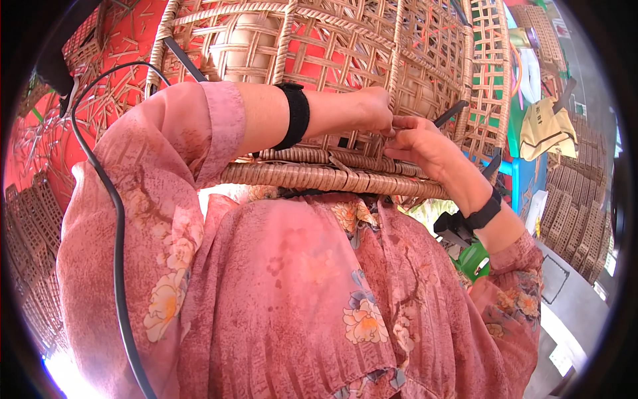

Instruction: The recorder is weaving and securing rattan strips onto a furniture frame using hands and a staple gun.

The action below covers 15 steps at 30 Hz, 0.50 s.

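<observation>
Basket (pixel 339 178) sits right in front of the person, under both hands, its thick wrapped edge nearest the body. Looks well along: open lattice walls are up, ribs bound, near edge wrapped end to end as far as visible. What's left is prob. small detail work at the spot b/w the hands; a few black straps (pixel 185 58) poke out of the weave, can't say if they're temp. or there to stay.

L hand (pixel 373 110) is curled, fingers bunched, tips meeting the R's. R hand (pixel 420 147) has thumb & fingers drawn together as in a pinch; can't tell what's b/w them, too small & partly hidden.

Surface: red sheet (pixel 123 33) beyond & to the L, littered w/ cut cane bits (pixel 119 83). A pale rounded form (pixel 246 46) shows thru the lattice.

Room: woven panels (pixel 575 206) stacked at far R, more panels (pixel 33 219) at L. Yellowish bag (pixel 548 130) near the basket's R side, blue item (pixel 524 176) just below it, grey floor past that.
</observation>
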Tool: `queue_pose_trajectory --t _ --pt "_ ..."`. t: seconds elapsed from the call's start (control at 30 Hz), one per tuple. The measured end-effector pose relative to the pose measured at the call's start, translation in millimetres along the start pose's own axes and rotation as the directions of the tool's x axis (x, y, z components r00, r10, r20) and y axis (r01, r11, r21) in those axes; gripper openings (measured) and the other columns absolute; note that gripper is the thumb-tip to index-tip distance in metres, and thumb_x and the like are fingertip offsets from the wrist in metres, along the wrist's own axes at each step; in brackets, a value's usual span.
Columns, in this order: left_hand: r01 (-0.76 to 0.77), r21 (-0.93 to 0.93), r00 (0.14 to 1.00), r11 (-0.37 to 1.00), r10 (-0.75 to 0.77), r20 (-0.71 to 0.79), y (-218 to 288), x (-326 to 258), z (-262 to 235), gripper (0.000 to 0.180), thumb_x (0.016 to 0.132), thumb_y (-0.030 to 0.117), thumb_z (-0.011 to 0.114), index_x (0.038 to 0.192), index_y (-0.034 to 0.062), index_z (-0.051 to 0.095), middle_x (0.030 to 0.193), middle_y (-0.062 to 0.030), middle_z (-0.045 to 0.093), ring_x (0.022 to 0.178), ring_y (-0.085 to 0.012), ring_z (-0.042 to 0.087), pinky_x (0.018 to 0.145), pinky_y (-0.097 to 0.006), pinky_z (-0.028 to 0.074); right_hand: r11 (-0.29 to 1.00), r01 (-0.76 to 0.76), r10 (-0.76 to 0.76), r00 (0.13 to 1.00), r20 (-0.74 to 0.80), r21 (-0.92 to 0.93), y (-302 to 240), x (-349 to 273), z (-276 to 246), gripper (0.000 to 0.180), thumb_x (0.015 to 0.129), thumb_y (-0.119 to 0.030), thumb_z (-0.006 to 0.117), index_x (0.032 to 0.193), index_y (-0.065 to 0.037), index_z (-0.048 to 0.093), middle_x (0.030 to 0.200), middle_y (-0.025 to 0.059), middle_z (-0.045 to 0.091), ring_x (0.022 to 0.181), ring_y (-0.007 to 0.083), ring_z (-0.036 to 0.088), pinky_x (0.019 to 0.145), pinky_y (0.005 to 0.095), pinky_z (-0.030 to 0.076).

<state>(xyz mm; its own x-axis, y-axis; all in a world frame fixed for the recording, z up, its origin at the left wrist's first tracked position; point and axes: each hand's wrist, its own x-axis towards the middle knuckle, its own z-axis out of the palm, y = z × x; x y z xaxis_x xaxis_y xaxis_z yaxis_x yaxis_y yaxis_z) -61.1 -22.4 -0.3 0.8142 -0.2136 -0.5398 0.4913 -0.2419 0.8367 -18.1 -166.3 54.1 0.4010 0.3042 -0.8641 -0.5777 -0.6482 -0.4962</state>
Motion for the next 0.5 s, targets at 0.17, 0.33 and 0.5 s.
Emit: queue_pose_trajectory --t 0.17,0.33,0.5 --pt "-0.006 -0.021 0.999 1.000 0.007 0.047 -2 3 -2 0.024 0.065 0.015 0.074 0.077 -0.0013 0.060 0.062 -0.0075 0.057 0.055 -0.0151 0.054 0.047 -0.031 0.041 0.998 -0.005 0.003 1.000 0.026 0.066 2 6 -2 0.046 0.069 0.006 0.057 0.113 0.004 0.046 0.093 0.0094 0.055 0.083 0.0189 0.056 0.076 0.0318 0.051" --pt "-0.027 0.011 0.998 1.000 0.026 0.062 -2 2 -3 0.029 0.065 0.018 0.077 0.076 -0.0014 0.059 0.065 -0.0079 0.059 0.056 -0.0148 0.058 0.049 -0.029 0.045 0.997 0.025 -0.024 1.000 0.009 -0.069 5 5 -4 0.036 0.068 0.002 0.060 0.103 0.005 0.053 0.086 0.0096 0.059 0.077 0.0192 0.059 0.070 0.0291 0.051" --pt "-0.008 0.047 0.997 0.999 0.004 0.073 -5 7 -1 0.028 0.067 0.017 0.076 0.078 -0.0013 0.059 0.067 -0.0072 0.061 0.053 -0.0133 0.059 0.048 -0.026 0.046 0.762 0.212 -0.217 0.974 0.067 -0.612 9 17 -17 0.020 0.067 -0.006 0.066 0.084 0.004 0.063 0.071 0.0086 0.062 0.067 0.0169 0.061 0.061 0.0265 0.048"
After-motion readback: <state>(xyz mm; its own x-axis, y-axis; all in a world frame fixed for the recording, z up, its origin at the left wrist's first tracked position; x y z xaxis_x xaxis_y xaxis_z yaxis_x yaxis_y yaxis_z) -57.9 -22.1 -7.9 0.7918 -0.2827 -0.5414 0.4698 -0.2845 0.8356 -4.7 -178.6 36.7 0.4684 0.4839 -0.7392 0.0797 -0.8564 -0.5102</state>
